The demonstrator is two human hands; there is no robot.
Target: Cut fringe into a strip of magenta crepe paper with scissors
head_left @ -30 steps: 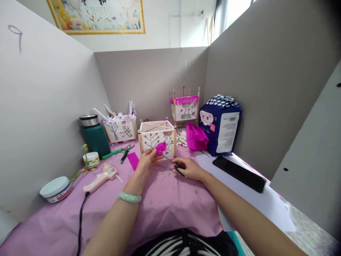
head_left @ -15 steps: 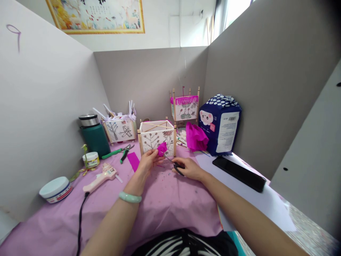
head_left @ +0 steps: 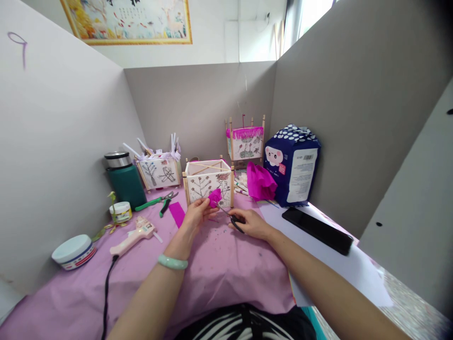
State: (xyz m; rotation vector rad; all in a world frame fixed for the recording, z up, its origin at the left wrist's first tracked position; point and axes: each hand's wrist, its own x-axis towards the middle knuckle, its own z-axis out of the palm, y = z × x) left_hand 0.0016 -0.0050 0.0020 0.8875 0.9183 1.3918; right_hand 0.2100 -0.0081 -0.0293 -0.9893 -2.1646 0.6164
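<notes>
My left hand pinches a small folded piece of magenta crepe paper just above the pink table cover. My right hand grips black-handled scissors, whose blades point up-left and meet the paper. Right behind both hands stands a small paper lantern box with a wooden stick frame and drawn trees. A green bangle sits on my left wrist.
Left side: a pink glue gun with black cord, a white tub, a small jar, a green flask, green-handled pliers. Behind: two more lanterns, loose magenta paper, a blue pack. Right: a black phone on white paper.
The magenta paper and my left fingers have shifted slightly up and right; the scissors stay at the paper. Nothing else has moved.
</notes>
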